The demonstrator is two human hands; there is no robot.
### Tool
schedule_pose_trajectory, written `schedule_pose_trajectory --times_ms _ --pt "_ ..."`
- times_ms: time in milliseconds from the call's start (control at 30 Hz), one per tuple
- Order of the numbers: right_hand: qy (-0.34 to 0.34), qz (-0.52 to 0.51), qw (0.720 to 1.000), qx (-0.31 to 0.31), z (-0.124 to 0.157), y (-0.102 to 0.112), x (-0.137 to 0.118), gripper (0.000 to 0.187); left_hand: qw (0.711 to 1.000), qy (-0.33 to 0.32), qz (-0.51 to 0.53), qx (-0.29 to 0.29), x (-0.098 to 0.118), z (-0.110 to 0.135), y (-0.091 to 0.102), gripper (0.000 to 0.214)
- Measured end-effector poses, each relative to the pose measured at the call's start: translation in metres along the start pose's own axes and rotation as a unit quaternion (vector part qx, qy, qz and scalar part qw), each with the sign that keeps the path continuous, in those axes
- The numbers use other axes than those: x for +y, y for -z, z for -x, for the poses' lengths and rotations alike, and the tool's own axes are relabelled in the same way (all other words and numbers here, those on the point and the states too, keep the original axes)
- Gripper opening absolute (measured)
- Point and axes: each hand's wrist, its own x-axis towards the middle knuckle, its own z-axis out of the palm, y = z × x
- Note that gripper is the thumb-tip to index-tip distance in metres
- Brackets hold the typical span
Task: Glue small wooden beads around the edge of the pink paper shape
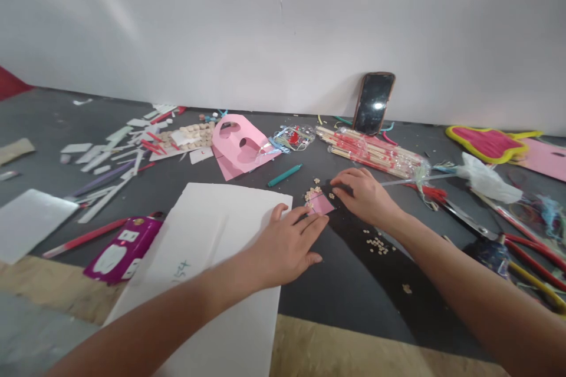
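Pink card (pixel 321 205) lies on cluttered dark table (pixel 349 288) against white wall (pixel 283 23).

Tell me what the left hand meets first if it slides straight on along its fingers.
The small pink card; the left hand points up and right, fingertips at or just short of its near edge. Whether they touch is unclear.

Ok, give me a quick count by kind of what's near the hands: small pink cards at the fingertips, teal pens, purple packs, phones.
small pink card: 1
teal pen: 1
purple pack: 1
phone: 1
Total: 4
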Motion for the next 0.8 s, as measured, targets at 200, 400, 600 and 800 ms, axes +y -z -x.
schedule_pose_trajectory --times_ms 200,400,600,800 --pt "0.01 0.005 1.0 -0.005 0.006 -0.004 -0.004 0.009 1.0 0.001 0.0 0.001 0.001 -0.001 0.0 0.054" --pt "0.01 0.001 1.0 0.011 0.0 -0.007 -0.005 0.014 1.0 0.0 0.008 0.003 0.001 0.0 0.0 0.053" --pt "0.012 -0.004 1.0 -0.003 -0.005 -0.011 -0.012 0.011 1.0 -0.001 0.013 0.006 0.001 0.0 0.0 0.053" --pt "-0.002 -0.002 1.0 -0.013 -0.005 -0.012 -0.012 0.011 1.0 -0.002 0.008 0.008 0.0 0.0 -0.001 0.053"
